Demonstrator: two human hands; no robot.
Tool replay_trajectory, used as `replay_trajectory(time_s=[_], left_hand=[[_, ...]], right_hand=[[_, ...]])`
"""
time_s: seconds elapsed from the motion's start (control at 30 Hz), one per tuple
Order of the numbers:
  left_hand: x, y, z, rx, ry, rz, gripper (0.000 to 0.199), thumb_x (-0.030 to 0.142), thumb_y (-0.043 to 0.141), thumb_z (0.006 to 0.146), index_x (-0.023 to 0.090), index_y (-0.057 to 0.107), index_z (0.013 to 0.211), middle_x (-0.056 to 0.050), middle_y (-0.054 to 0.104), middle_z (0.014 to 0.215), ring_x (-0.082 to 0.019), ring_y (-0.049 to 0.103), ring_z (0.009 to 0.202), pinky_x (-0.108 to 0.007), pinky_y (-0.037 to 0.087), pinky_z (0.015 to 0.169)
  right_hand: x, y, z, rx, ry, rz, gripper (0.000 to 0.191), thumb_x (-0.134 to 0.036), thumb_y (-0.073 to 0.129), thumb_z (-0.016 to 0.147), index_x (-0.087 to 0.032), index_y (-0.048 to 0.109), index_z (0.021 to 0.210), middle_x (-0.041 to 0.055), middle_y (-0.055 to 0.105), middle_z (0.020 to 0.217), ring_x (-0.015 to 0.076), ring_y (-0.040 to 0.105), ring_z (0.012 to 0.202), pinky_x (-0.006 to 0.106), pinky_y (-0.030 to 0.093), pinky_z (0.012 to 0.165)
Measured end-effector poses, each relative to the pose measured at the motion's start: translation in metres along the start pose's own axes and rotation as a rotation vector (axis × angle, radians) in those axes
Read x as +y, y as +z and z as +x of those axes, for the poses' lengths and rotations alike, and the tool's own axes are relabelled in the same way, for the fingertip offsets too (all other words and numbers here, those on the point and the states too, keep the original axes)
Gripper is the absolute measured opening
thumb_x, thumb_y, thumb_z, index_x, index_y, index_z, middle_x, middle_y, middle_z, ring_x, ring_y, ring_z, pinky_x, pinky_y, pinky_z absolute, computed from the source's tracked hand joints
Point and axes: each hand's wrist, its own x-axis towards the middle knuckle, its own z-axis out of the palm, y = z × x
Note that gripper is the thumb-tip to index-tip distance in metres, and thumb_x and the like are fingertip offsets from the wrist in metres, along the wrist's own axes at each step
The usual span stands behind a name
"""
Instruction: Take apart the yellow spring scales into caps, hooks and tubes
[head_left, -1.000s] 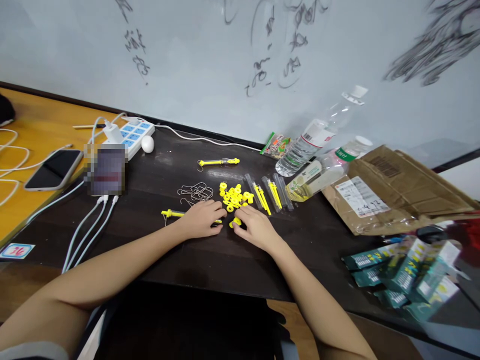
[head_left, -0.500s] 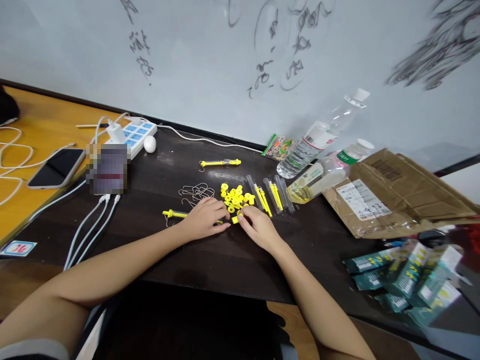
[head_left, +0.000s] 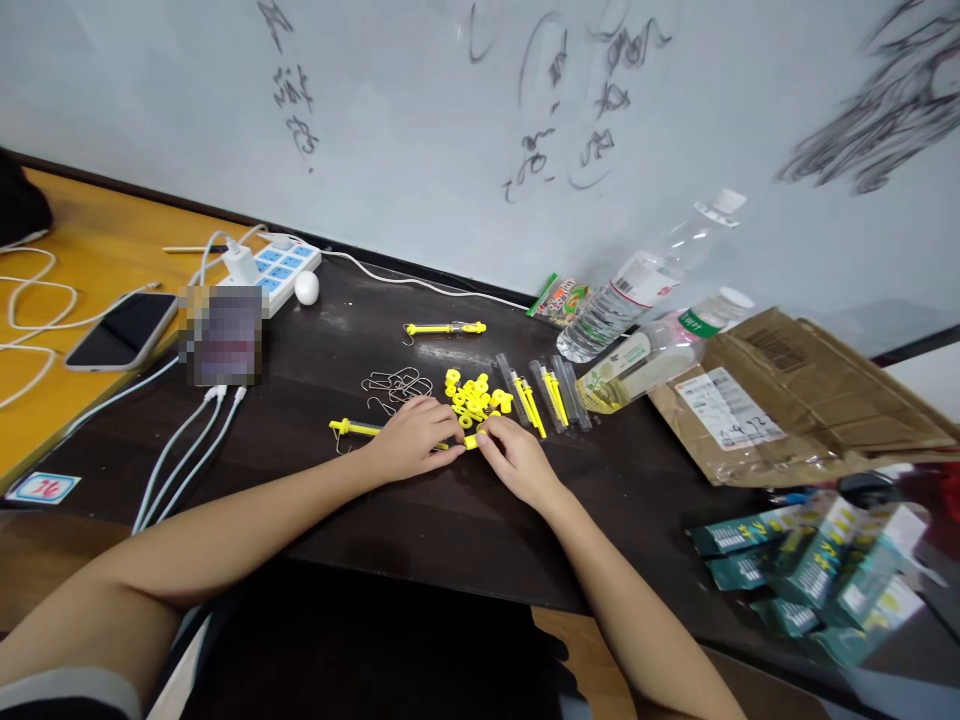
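Note:
My left hand (head_left: 412,440) is closed around a clear tube with a yellow end fitting (head_left: 346,427); a wire hook hangs at its left end. The fingers cover the tube's middle. My right hand (head_left: 519,460) pinches a small yellow plastic piece (head_left: 471,441) right at the left fingertips. Whether this piece touches the tube, I cannot tell. Just behind the hands lies a pile of yellow plastic parts (head_left: 474,392). Wire hooks (head_left: 397,384) are heaped beyond my left hand. Clear tubes (head_left: 571,392) and yellow sticks (head_left: 553,392) lie to the right of the pile.
A similar hooked yellow tube (head_left: 444,328) lies farther back. Two bottles, a water bottle (head_left: 616,305) and a green-labelled bottle (head_left: 652,350), lean near a cardboard package (head_left: 795,400). Green boxes (head_left: 817,560) lie at right; a power strip (head_left: 289,270) and phone (head_left: 124,330) at left.
The view has shifted slightly. My left fingertips have come closer to the yellow piece in my right hand, narrowing the gap between the hands.

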Motion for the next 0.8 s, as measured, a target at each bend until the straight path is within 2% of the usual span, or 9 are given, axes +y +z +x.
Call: replay_trajectory(time_s=[0.8], left_hand=[[-0.0009,0.0021,0.0,0.036,0.028,0.028,0.014,0.028,0.049,0.089,0.02,0.06,0.089,0.0,0.06,0.089,-0.016,0.053,0.086,-0.034,0.035,0.092]], right_hand=[[-0.0025,0.0016,-0.0008,-0.003,0.001,-0.027,0.022,-0.031,0.04,0.094,-0.02,0.049,0.077,0.0029,0.055,0.074,0.017,0.051,0.072,0.028,0.039,0.068]])
